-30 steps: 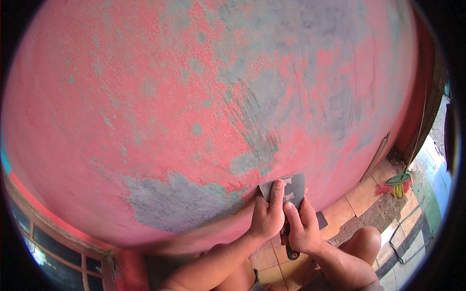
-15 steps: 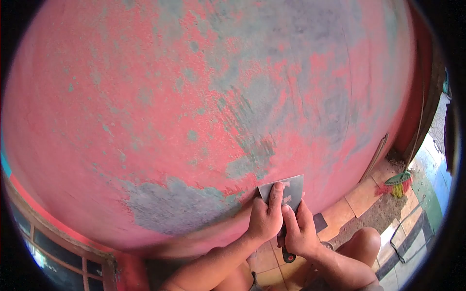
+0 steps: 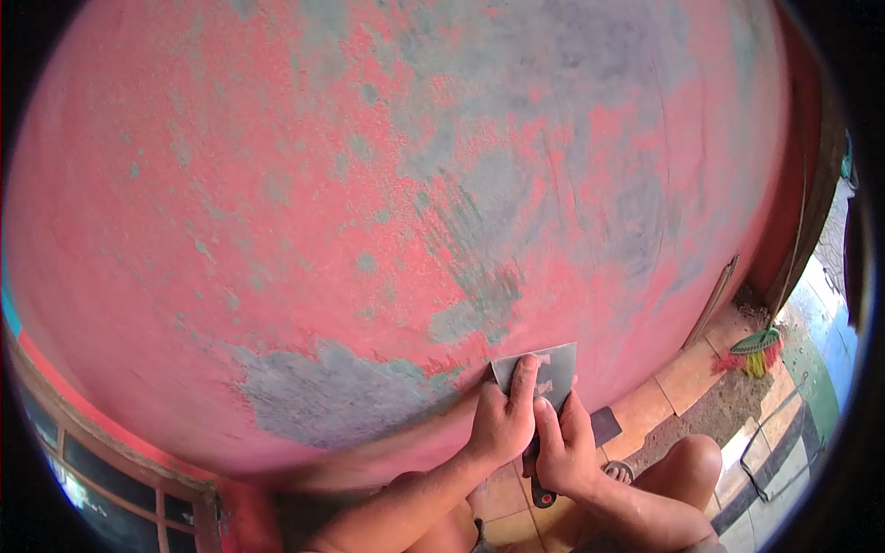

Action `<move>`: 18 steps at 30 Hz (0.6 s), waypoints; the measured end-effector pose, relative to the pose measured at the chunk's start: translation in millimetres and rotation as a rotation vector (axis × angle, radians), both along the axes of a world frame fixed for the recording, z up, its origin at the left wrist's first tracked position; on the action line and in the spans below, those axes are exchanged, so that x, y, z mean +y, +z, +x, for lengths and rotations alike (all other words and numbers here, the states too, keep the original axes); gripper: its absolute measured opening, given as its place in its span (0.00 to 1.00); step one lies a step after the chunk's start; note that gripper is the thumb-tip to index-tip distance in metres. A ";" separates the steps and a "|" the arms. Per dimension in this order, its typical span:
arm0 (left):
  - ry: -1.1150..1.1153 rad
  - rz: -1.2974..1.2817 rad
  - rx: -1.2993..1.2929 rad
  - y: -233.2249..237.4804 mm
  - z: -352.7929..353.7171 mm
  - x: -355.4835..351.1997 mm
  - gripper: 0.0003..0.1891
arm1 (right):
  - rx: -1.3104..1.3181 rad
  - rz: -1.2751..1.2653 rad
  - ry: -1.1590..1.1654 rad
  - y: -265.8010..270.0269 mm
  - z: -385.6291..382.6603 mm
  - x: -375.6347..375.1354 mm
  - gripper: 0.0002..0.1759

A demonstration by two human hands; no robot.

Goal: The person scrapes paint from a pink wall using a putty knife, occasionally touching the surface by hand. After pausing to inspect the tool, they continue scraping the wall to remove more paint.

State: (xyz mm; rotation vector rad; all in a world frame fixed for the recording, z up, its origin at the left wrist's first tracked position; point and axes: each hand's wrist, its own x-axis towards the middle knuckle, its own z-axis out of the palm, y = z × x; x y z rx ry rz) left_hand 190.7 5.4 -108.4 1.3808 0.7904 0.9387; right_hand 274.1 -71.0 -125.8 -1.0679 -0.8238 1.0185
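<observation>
Both my hands grip one wide metal putty knife (image 3: 555, 376) with a dark handle. My left hand (image 3: 502, 422) is closed on its left side, the index finger laid flat along the blade. My right hand (image 3: 567, 452) wraps the handle, thumb pointing up the blade; the handle's end shows below it. Bits of pink paint cling to the blade. The blade's edge is at the lower part of a pink wall (image 3: 304, 212); whether it touches cannot be made out. Grey-green patches (image 3: 341, 392) of bare surface show through the paint.
A broom (image 3: 758, 352) with green, red and yellow bristles leans at the right. Grey debris (image 3: 710, 415) lies on the tiled floor (image 3: 641, 410). A dark cable (image 3: 756, 475) runs across the tiles. Window panes (image 3: 111, 470) are at lower left. My bent knee (image 3: 693, 461) is beside my right arm.
The putty knife and both hands have shifted slightly down along the wall. My grip stays the same, and the wall's patches look alike.
</observation>
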 end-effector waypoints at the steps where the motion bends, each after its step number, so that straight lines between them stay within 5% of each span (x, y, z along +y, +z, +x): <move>1: -0.009 0.008 -0.025 3.0 2.7 2.2 0.24 | 0.018 -0.016 0.007 4.7 1.2 -0.7 0.17; 13: -0.068 -0.005 0.034 18.0 -1.6 -1.3 0.25 | -0.294 0.215 -0.137 -7.4 -3.6 8.3 0.16; 18: -0.085 -0.039 -0.059 29.4 6.4 3.0 0.27 | -0.016 -0.087 0.042 42.5 8.8 -5.5 0.15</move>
